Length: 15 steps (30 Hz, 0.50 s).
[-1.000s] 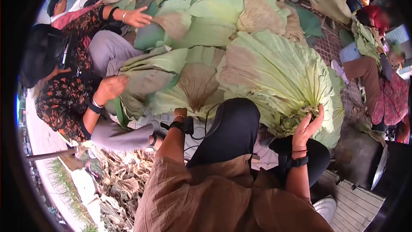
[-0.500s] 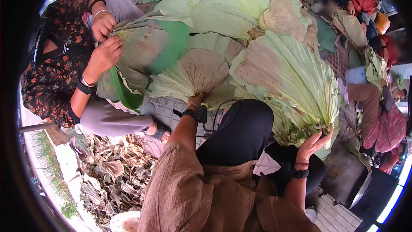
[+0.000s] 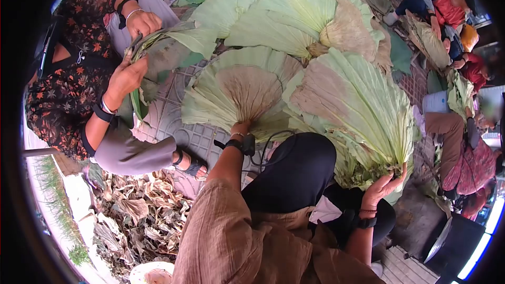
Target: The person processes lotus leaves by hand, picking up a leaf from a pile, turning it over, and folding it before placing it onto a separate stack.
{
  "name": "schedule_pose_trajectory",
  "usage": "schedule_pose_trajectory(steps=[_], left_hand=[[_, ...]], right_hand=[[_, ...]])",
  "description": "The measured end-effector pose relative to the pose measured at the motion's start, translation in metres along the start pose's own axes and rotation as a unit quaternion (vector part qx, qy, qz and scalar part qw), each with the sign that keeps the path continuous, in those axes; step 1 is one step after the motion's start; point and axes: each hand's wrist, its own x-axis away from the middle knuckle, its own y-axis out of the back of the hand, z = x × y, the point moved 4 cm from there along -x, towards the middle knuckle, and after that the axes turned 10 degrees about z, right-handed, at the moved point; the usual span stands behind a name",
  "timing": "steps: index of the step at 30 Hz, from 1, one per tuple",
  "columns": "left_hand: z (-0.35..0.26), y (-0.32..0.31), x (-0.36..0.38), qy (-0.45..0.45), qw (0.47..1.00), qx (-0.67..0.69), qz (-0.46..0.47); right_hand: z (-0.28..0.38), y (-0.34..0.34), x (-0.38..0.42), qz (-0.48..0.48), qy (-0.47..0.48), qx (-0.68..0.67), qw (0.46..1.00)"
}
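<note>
My left hand [image 3: 242, 128] is closed around the gathered base of a large dried lotus leaf [image 3: 252, 87], which fans out away from me, pale green with a brown middle. On the right, my right hand [image 3: 383, 188] grips the crumpled, cut stem end of a thick stack of lotus leaves [image 3: 357, 102]. Its fingers curl round the outer edge, and some fingertips are hidden behind the leaves. The stack leans over my knee, its ribs spreading upward. Just beyond both lies another fanned pile of leaves [image 3: 294, 13], green with a brown section.
At left, a co-worker in a patterned top [image 3: 73, 68] folds a leaf [image 3: 165, 55] with both hands. Dry leaf scraps [image 3: 142, 215] heap at lower left, near a white bowl [image 3: 151, 273]. Other people sit at far right by a white bucket [image 3: 435, 102]. Paving [image 3: 168, 115] shows between us.
The co-worker's leaf has been folded narrower and drawn in, uncovering paving. The leaf in my left hand now shows fully. My right hand has barely moved.
</note>
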Motion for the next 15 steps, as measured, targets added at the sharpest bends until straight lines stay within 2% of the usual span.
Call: schedule_pose_trajectory(steps=[1, 2, 3, 4, 5, 9, 11, 15], left_hand=[[-0.001, 0.001, 0.002, -0.044, 0.998, -0.046, -0.019], [-0.006, 0.004, 0.007, -0.044, 0.998, -0.048, -0.018], [-0.012, 0.007, 0.021, -0.054, 0.959, 0.278, 0.006], [-0.025, 0.014, 0.037, -0.059, 0.817, 0.573, 0.029], [-0.049, 0.035, 0.063, -0.106, 0.829, 0.549, 0.015], [-0.114, 0.096, 0.123, -0.118, 0.803, 0.583, 0.026], [-0.154, 0.126, 0.156, -0.205, 0.798, 0.566, 0.032], [-0.238, 0.163, 0.196, -0.311, 0.785, 0.531, 0.076]], right_hand=[[0.001, 0.000, 0.001, -0.001, 0.001, -0.002, 1.000], [0.000, 0.000, 0.001, -0.002, -0.001, -0.001, 1.000], [-0.001, 0.002, 0.001, -0.002, -0.003, 0.006, 1.000], [-0.002, 0.002, 0.001, -0.003, -0.005, 0.011, 1.000], [-0.001, 0.001, 0.000, -0.005, -0.004, 0.018, 1.000], [-0.005, 0.003, 0.001, -0.007, 0.016, 0.044, 0.999], [-0.008, 0.004, 0.003, -0.006, 0.016, 0.046, 0.999], [-0.009, 0.007, 0.004, -0.014, 0.015, 0.070, 0.997]])
